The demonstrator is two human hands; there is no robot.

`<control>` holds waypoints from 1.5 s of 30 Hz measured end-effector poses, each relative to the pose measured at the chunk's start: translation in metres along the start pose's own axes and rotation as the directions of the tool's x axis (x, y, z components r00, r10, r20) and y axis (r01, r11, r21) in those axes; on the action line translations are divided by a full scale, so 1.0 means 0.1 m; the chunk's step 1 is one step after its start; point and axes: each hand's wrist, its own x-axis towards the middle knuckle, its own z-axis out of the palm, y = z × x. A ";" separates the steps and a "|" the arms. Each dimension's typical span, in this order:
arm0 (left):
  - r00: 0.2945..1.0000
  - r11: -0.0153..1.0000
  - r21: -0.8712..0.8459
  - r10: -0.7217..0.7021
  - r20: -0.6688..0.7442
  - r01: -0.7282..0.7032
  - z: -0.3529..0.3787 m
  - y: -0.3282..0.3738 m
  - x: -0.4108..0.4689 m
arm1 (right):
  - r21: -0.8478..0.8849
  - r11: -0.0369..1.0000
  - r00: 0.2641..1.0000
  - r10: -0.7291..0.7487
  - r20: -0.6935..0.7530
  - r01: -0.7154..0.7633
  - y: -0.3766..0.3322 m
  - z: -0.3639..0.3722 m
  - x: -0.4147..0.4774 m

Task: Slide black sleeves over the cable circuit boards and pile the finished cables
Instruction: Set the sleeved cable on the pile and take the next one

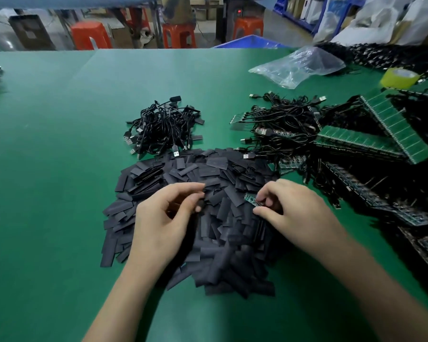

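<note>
The step in hand looks like the pairing-up. The right hand (289, 211) pinches a small green circuit board (250, 199) between thumb and curled fingers. The board's free end points towards the left hand (166, 215), just above the heap of flat black sleeves (223, 183) that lies mid-bench towards the near edge.

The left hand's fingers are curled, thumb and forefinger close together over the heap. I cannot tell whether they already pinch one sleeve, as it is black against black.

Next, I judge, a single sleeve must be picked out, its mouth opened and lined up with the board's end, then pushed on. The tangled pile of black cables (162, 129) beyond the heap seems to be the finished work. A bundle of unsleeved cables (282, 127) lies towards the right edge beside green board panels (381, 137).

The board's own cable is hidden under the right hand, and the stock at the far right is blurred and cut off.
</note>
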 end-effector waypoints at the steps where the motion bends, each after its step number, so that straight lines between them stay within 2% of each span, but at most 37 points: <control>1: 0.998 0.992 0.113 0.057 -0.006 -0.056 0.00 0.00 -0.01 | -0.007 1.000 0.999 0.001 -0.032 -0.001 0.01 0.04 -0.02; 4: 0.987 0.923 0.352 0.157 0.022 -0.155 0.06 0.03 -0.05 | 0.049 0.998 0.996 0.042 -0.074 -0.039 0.02 0.11 -0.04; 8: 0.980 0.824 0.537 0.197 0.029 -0.181 0.24 0.11 -0.09 | 0.139 0.982 0.987 0.140 -0.082 -0.127 0.03 0.14 -0.06; 11: 0.981 0.764 0.620 0.183 0.058 -0.179 0.31 0.14 -0.09 | 0.063 0.987 0.985 0.154 -0.081 -0.149 0.02 0.16 -0.07; 14: 0.988 0.748 0.647 0.144 0.064 -0.151 0.33 0.14 -0.11 | 0.082 0.987 0.985 0.144 -0.095 -0.136 0.02 0.15 -0.07; 16: 0.993 0.772 0.625 0.101 0.054 -0.113 0.33 0.13 -0.12 | 0.154 0.979 0.980 0.152 -0.131 -0.131 0.03 0.12 -0.07; 19: 0.998 0.826 0.562 0.035 0.044 -0.054 0.34 0.10 -0.12 | 0.366 0.926 0.975 0.157 -0.156 -0.090 0.05 0.05 -0.04; 21: 0.999 0.862 0.507 0.012 0.040 -0.030 0.33 0.08 -0.11 | 0.569 0.820 0.986 0.141 -0.089 -0.066 0.03 -0.02 0.01; 23: 0.999 0.902 0.431 0.019 0.038 -0.033 0.30 0.07 -0.11 | 0.751 0.656 0.993 0.115 0.003 -0.078 -0.02 -0.05 0.08; 25: 0.998 0.929 0.363 0.064 0.024 -0.068 0.27 0.08 -0.11 | 0.839 0.535 0.994 0.074 0.075 -0.103 -0.09 -0.02 0.12; 26: 0.995 0.936 0.339 0.100 0.009 -0.098 0.25 0.08 -0.12 | 0.848 0.517 0.993 0.047 0.105 -0.115 -0.12 0.01 0.13; 30: 0.970 0.934 0.284 0.240 -0.041 -0.219 0.22 0.10 -0.15 | 0.784 0.614 0.987 -0.046 0.157 -0.096 -0.20 0.14 0.06; 35: 0.923 0.886 0.273 0.385 0.016 -0.374 0.24 0.07 -0.14 | 0.748 0.660 0.985 -0.081 0.152 -0.062 -0.19 0.23 0.01; 38: 0.923 0.890 0.253 0.383 0.034 -0.378 0.23 0.06 -0.12 | 0.788 0.612 0.987 -0.084 0.139 -0.059 -0.18 0.25 0.01; 43: 0.943 0.897 0.294 0.330 0.052 -0.330 0.20 0.08 -0.11 | 0.746 0.665 0.990 -0.123 0.066 0.032 -0.21 0.24 -0.02; 45: 0.947 0.907 0.281 0.319 0.033 -0.315 0.20 0.08 -0.09 | 0.769 0.637 0.993 -0.113 0.040 0.041 -0.20 0.22 -0.03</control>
